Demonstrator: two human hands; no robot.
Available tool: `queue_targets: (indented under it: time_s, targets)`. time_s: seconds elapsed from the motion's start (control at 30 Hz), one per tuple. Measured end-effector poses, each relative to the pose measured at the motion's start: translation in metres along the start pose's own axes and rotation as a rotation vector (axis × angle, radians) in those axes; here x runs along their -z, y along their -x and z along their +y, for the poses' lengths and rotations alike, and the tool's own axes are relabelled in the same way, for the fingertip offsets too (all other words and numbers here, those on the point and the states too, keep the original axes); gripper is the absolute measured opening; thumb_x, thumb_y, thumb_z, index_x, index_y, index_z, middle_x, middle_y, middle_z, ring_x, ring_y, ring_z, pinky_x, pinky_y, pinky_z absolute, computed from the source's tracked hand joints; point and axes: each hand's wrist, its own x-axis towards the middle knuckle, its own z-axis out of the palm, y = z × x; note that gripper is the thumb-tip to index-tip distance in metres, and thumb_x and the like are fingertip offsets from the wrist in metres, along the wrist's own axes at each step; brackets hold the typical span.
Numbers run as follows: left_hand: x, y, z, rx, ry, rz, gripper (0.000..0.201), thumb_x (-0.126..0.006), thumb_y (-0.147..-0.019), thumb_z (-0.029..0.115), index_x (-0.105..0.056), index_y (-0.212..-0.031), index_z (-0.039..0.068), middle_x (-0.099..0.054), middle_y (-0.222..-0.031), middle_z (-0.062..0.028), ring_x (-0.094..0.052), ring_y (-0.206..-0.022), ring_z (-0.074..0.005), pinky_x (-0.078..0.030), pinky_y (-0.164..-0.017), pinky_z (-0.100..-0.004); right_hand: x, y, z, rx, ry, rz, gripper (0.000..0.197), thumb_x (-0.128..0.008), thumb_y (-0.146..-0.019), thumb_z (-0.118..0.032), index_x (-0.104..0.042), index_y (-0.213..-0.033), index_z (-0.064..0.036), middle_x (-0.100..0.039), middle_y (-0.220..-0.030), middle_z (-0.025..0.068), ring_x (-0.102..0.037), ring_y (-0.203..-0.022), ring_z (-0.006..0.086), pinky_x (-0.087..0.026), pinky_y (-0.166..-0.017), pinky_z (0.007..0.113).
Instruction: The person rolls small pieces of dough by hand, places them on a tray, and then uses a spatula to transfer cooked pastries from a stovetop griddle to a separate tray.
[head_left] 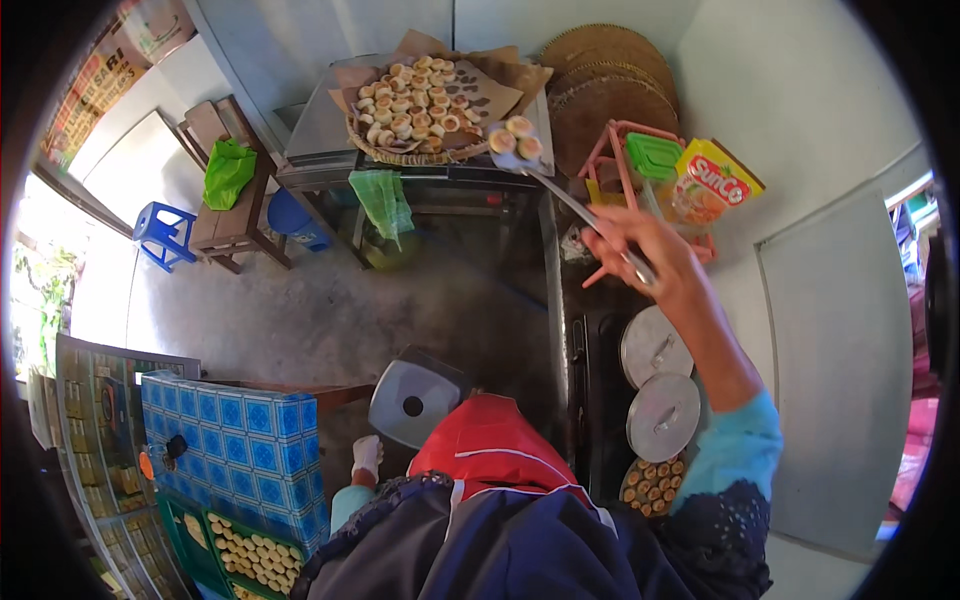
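My right hand (645,245) is closed round the handle of a long metal spatula (568,200), reaching forward to the right of the middle. Several round browned pastries (518,140) rest on its blade. The blade is at the right edge of a woven basket (400,158) lined with brown paper. Many similar baked pastries (410,100) are heaped in that basket. Low on the left, beside my body, is my left hand (367,455), small in view and pale. Its fingers look curled in, and nothing shows in them.
Two round metal lids (663,415) and a pan of browning pastries (653,485) line the right. Pale dough rounds (255,558) fill green trays by a blue-tiled table (235,430). A grey stool (415,400) stands before me. A pink rack (610,160) stands beyond my right hand.
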Motion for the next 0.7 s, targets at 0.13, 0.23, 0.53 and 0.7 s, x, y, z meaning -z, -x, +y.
queue_targets:
  time_s: [0.13,0.23,0.53,0.7]
  targets:
    - [0.033,0.003,-0.039,0.055,0.119,-0.005,0.007,-0.055,-0.084,0.013,-0.054,-0.078,0.010,-0.053,-0.064,-0.0037,-0.049,-0.048,-0.0160,-0.036,-0.040,-0.0293,-0.038,-0.129,-0.029,-0.047,-0.116,-0.151,0.012,-0.054,-0.089,-0.003,-0.047,-0.083,0.0050,-0.053,-0.090,0.0221,-0.045,-0.048,0.0142,-0.040,-0.041,0.023]
    - [0.050,0.003,-0.081,0.045,0.154,-0.016,0.012,-0.054,-0.084,0.010,-0.052,-0.072,0.010,-0.051,-0.060,-0.0038,-0.047,-0.045,-0.0159,-0.033,-0.039,-0.0295,-0.069,-0.203,-0.039,-0.067,-0.128,-0.112,0.009,-0.052,-0.088,0.002,-0.049,-0.082,0.0077,-0.055,-0.080,0.0218,-0.046,-0.048,0.0172,-0.041,-0.041,0.027]
    - [0.010,0.053,-0.107,0.268,0.351,0.158,0.013,-0.053,-0.084,0.009,-0.050,-0.071,0.010,-0.051,-0.061,-0.0070,-0.048,-0.045,-0.0196,-0.033,-0.038,-0.0325,-0.083,-0.319,-0.034,0.323,0.567,0.328,0.011,-0.051,-0.086,0.001,-0.054,-0.078,0.0081,-0.056,-0.065,0.0203,-0.052,-0.049,0.0250,-0.040,-0.039,0.037]
    - [0.013,0.039,-0.120,0.201,0.327,0.099,0.013,-0.053,-0.084,0.008,-0.049,-0.071,0.009,-0.050,-0.061,-0.0073,-0.047,-0.045,-0.0196,-0.032,-0.038,-0.0324,-0.042,-0.319,-0.002,0.937,1.515,0.522,0.021,-0.058,-0.078,0.000,-0.053,-0.098,0.0069,-0.059,-0.078,0.0239,-0.059,-0.073,0.0431,-0.045,-0.062,0.052]
